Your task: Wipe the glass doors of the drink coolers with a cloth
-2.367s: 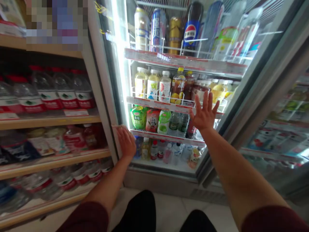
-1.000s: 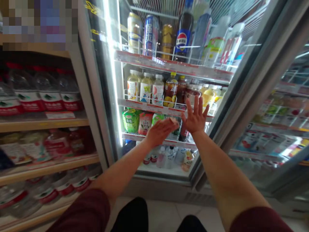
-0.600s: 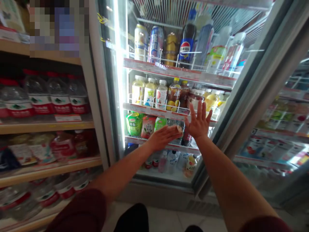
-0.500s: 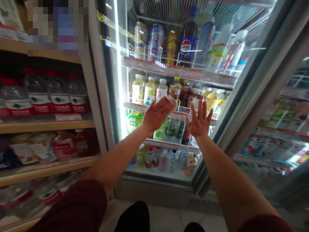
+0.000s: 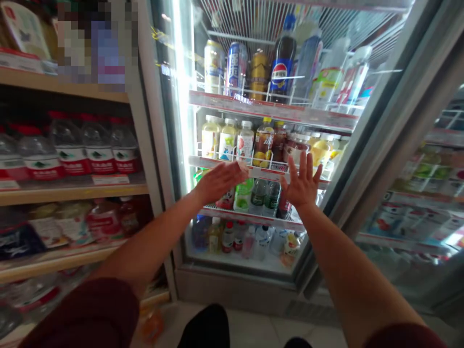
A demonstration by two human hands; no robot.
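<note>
Both my arms reach out toward a lit drinks fridge (image 5: pixel 232 278) with a glass front. My left hand (image 5: pixel 222 182) is held flat with its fingers stretched to the right, holding nothing, in front of the lower middle shelf. A green-labelled bottle (image 5: pixel 243 194) shows just past its fingertips. My right hand (image 5: pixel 301 182) has its fingers spread and pointing up, also holding nothing. Behind it stand a bottle of yellow drink (image 5: pixel 320 151) and a dark bottle with a yellow cap (image 5: pixel 264 140). Whether either hand touches the glass I cannot tell.
Left of the fridge, wooden shelves (image 5: pixel 72 193) hold red-capped water bottles (image 5: pixel 72 150) and packets. The fridge's top shelf carries cans (image 5: pixel 235 67) and a cola bottle (image 5: pixel 282 60). Another glass-fronted fridge (image 5: pixel 416 212) stands at the right. An orange item (image 5: pixel 151 323) is on the floor.
My left hand has moved left and a little down, away from my right hand. My right hand stays nearly in place. The view has shifted slightly.
</note>
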